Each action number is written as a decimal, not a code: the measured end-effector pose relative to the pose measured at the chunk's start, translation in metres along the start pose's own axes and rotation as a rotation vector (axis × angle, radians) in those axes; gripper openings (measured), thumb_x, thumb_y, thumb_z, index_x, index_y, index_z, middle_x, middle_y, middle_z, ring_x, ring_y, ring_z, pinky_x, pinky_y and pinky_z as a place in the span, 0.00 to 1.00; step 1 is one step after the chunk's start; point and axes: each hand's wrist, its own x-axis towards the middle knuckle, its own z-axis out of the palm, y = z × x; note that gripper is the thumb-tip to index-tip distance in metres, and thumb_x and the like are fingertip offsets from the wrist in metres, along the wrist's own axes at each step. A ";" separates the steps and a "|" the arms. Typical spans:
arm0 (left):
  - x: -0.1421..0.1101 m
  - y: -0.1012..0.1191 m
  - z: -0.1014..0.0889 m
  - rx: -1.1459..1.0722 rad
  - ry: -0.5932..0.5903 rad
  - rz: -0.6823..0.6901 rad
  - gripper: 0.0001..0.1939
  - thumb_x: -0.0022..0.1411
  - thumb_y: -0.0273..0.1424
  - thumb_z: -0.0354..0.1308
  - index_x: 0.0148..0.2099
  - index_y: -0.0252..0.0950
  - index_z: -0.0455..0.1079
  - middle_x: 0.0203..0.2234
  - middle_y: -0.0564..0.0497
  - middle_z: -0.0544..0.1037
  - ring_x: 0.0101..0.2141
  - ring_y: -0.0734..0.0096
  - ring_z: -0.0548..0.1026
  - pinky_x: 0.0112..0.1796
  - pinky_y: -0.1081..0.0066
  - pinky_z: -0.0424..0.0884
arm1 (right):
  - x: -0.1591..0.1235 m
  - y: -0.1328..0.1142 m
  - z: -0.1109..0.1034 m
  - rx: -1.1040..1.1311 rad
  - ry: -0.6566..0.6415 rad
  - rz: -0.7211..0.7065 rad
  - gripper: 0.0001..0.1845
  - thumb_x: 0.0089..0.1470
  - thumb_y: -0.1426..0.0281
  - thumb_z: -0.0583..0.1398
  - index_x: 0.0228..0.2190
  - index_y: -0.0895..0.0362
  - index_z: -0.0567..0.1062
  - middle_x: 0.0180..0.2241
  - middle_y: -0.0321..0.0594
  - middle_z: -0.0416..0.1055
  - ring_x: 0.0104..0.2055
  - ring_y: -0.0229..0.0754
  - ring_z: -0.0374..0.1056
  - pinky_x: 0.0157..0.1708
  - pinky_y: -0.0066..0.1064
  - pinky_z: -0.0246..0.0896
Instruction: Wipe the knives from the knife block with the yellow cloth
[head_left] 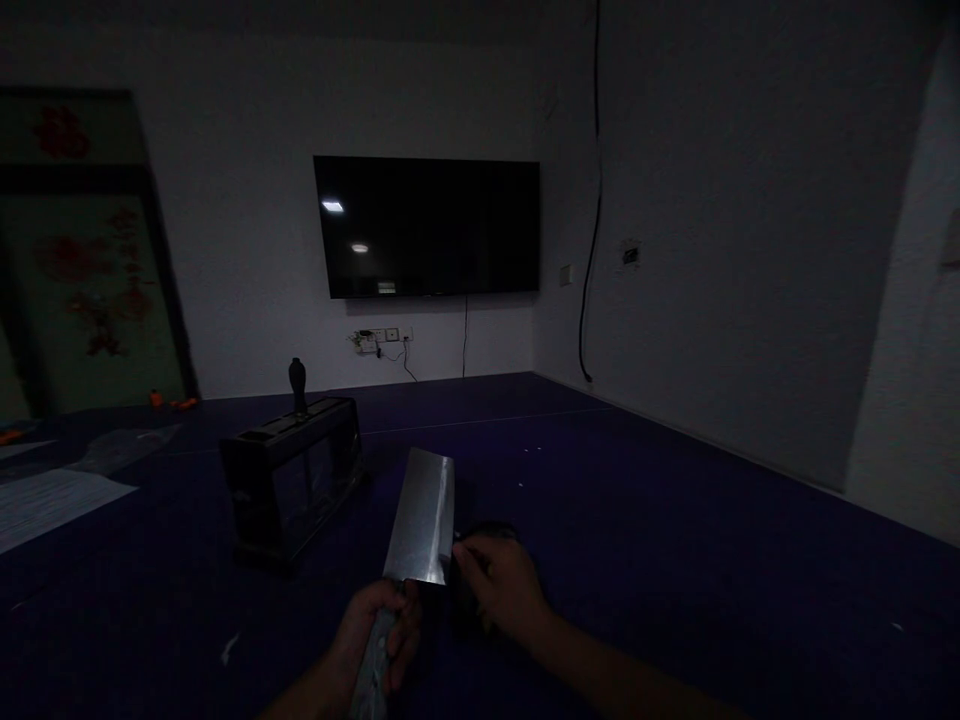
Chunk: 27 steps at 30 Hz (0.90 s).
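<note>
My left hand point(379, 630) is wrapped round the handle of a cleaver point(424, 515), whose broad metal blade points up and away from me. Beside the blade's right edge is my right hand point(504, 582), its thumb and forefinger pinched together close to the metal. Whether the fingertips touch the blade or grip something small is too dark to tell. Behind and below that hand lies a dark rounded object point(495, 528), mostly hidden. A black knife block point(289, 470) with clear sides stands to the left, and one black handle point(298, 383) rises from its top.
Papers point(60, 505) and clear plastic wrap point(124, 447) lie at the left on the dark purple surface point(637, 560). Small orange items point(156, 398) are near the door. White scraps are scattered about. A television point(431, 228) hangs on the far wall above sockets, with a cable point(598, 200) to its right.
</note>
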 end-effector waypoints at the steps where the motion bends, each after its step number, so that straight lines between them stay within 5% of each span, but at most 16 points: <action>1: -0.001 -0.001 0.001 -0.002 -0.016 -0.010 0.07 0.46 0.29 0.50 0.21 0.32 0.63 0.06 0.55 0.62 0.06 0.74 0.62 0.06 0.79 0.52 | 0.002 0.003 0.001 0.103 0.010 0.062 0.21 0.54 0.57 0.52 0.22 0.55 0.75 0.21 0.37 0.73 0.25 0.41 0.69 0.27 0.29 0.61; 5: -0.001 -0.003 0.005 0.026 -0.102 -0.052 0.08 0.46 0.28 0.49 0.19 0.31 0.63 0.05 0.54 0.62 0.07 0.72 0.64 0.06 0.79 0.54 | 0.009 0.013 0.008 0.543 -0.012 0.201 0.21 0.48 0.52 0.57 0.22 0.57 0.74 0.23 0.38 0.73 0.28 0.42 0.70 0.28 0.29 0.62; 11: -0.001 -0.006 0.011 0.147 -0.089 -0.075 0.07 0.43 0.29 0.50 0.18 0.32 0.64 0.05 0.54 0.61 0.06 0.73 0.61 0.06 0.79 0.53 | 0.014 0.013 0.007 0.819 -0.053 0.237 0.24 0.37 0.52 0.64 0.31 0.58 0.73 0.31 0.42 0.75 0.35 0.45 0.72 0.35 0.33 0.65; 15: -0.002 -0.005 0.020 0.335 0.107 -0.101 0.08 0.42 0.33 0.52 0.19 0.32 0.63 0.04 0.54 0.60 0.06 0.73 0.61 0.06 0.80 0.48 | 0.014 0.012 0.002 0.932 -0.060 0.278 0.24 0.34 0.51 0.65 0.25 0.59 0.72 0.25 0.42 0.75 0.29 0.45 0.72 0.32 0.35 0.66; 19: -0.002 0.005 0.035 0.644 0.420 -0.084 0.17 0.41 0.44 0.58 0.26 0.35 0.62 0.07 0.55 0.65 0.08 0.71 0.64 0.09 0.77 0.55 | 0.014 0.012 -0.004 0.996 -0.032 0.292 0.24 0.36 0.50 0.64 0.25 0.58 0.71 0.26 0.43 0.75 0.29 0.44 0.72 0.32 0.35 0.66; 27: -0.019 0.026 0.081 1.253 0.806 0.190 0.26 0.42 0.57 0.51 0.22 0.38 0.59 0.09 0.59 0.60 0.11 0.77 0.60 0.15 0.76 0.56 | 0.013 0.014 -0.002 0.943 -0.020 0.262 0.26 0.35 0.50 0.64 0.30 0.57 0.72 0.30 0.44 0.75 0.33 0.45 0.71 0.35 0.34 0.64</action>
